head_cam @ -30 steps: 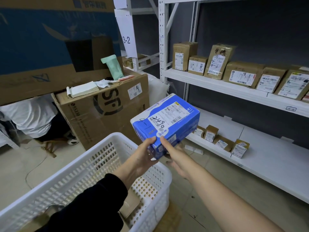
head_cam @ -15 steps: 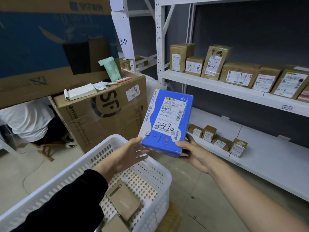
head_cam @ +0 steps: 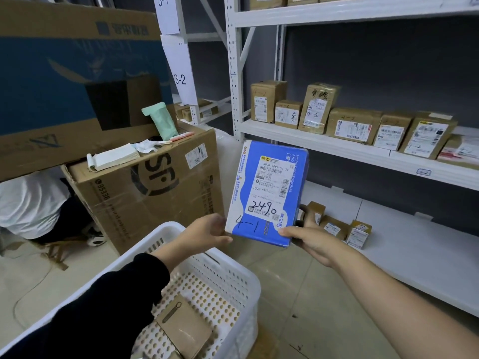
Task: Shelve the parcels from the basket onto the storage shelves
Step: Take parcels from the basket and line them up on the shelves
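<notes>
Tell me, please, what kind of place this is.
Probably a courier parcel storeroom: white metal shelves carry labelled cardboard parcels, a post sign reads 3-2, and the left hand and right hand hold a blue parcel marked 4-1 near a white basket.

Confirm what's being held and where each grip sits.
The blue parcel, upright, label facing the camera. Left hand pinches its lower left corner; right hand grips its lower right corner, thumb on the front.
</notes>
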